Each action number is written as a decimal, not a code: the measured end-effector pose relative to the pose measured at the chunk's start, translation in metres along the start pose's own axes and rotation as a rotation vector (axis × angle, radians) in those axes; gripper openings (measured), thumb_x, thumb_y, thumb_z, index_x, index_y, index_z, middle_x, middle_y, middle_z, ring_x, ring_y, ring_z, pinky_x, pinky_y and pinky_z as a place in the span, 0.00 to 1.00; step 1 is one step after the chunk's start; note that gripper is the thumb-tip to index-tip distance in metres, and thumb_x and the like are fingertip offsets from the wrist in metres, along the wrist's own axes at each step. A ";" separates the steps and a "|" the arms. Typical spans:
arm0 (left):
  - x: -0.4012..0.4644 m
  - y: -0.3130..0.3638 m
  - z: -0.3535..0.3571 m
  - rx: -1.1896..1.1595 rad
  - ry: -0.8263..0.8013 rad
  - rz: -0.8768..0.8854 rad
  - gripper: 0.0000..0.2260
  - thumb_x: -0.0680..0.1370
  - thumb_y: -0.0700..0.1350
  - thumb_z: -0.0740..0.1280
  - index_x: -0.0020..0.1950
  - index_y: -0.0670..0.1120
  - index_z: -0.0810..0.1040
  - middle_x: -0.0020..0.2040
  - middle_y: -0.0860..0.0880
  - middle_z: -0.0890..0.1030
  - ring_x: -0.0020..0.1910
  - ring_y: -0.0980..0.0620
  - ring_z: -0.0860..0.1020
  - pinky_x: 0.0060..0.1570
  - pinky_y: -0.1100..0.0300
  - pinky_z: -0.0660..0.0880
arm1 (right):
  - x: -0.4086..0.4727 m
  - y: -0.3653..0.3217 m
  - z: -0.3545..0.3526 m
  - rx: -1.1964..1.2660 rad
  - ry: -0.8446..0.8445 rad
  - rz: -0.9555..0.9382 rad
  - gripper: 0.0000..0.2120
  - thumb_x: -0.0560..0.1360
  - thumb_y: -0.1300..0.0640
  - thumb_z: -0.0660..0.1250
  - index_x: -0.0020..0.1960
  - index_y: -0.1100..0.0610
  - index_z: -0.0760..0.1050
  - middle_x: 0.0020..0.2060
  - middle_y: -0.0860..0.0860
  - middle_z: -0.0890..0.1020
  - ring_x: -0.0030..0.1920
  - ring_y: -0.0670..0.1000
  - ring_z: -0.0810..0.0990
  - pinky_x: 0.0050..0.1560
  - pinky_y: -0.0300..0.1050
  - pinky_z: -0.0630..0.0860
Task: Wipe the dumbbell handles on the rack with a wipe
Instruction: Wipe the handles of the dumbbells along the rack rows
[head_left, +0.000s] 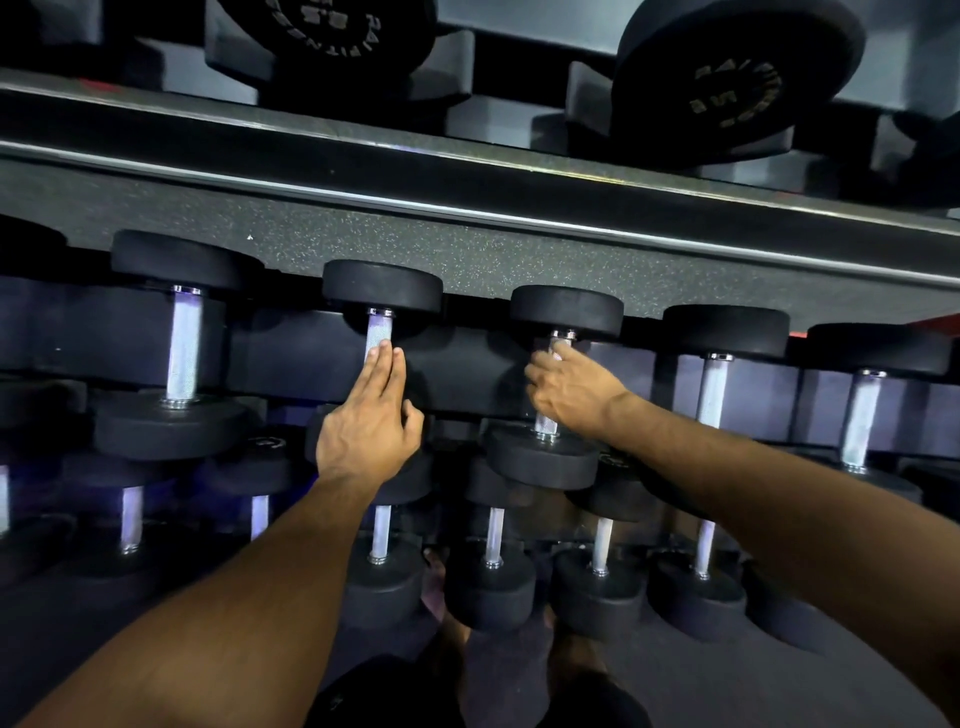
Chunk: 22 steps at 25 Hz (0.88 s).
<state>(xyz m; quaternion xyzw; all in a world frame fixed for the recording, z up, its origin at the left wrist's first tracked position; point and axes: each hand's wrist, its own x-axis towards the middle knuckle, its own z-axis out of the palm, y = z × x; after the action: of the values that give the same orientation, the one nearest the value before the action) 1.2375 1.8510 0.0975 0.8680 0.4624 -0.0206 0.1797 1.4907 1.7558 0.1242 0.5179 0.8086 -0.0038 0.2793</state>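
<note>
Fingers (540, 371) of right hand (569, 387) curled round dumbbell handle (546, 423).

Dumbbell handles (183, 345) look like bright silvery metal with a fine knurled, rough grip and shiny smooth collars. Dumbbell heads (382, 286) look like matt black rubber. The rack rail (467, 208) is dark with a glossy metal edge. The speckled floor mat (467, 254) looks grainy.

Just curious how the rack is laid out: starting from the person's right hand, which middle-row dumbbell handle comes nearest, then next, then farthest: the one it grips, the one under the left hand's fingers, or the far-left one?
1. Gripped handle, inside the right hand.
2. Handle under the left hand's fingers, to its left.
3. Far-left handle, farthest left.
</note>
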 end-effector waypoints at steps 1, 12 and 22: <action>0.000 0.000 0.000 0.001 0.000 0.002 0.30 0.79 0.49 0.60 0.81 0.47 0.59 0.82 0.53 0.56 0.80 0.59 0.54 0.51 0.52 0.79 | 0.000 -0.007 -0.002 0.023 -0.029 -0.057 0.11 0.76 0.57 0.59 0.44 0.53 0.81 0.43 0.49 0.81 0.49 0.55 0.76 0.49 0.50 0.70; 0.002 -0.002 0.004 -0.002 0.006 0.011 0.30 0.79 0.48 0.61 0.80 0.46 0.61 0.81 0.52 0.58 0.79 0.57 0.56 0.49 0.52 0.81 | -0.002 0.008 -0.003 0.030 0.034 0.182 0.07 0.73 0.58 0.63 0.41 0.54 0.81 0.41 0.51 0.78 0.47 0.55 0.74 0.45 0.49 0.69; 0.001 -0.002 0.003 -0.020 0.031 0.011 0.29 0.78 0.47 0.62 0.80 0.46 0.62 0.81 0.52 0.59 0.79 0.58 0.56 0.49 0.53 0.80 | -0.011 -0.027 0.013 0.291 0.071 0.275 0.06 0.64 0.63 0.70 0.36 0.52 0.78 0.37 0.51 0.78 0.39 0.56 0.74 0.35 0.47 0.68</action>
<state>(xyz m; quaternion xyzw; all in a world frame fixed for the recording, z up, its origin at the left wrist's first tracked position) 1.2368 1.8517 0.0938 0.8690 0.4603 -0.0016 0.1814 1.4769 1.7306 0.1108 0.6582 0.7305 -0.0640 0.1705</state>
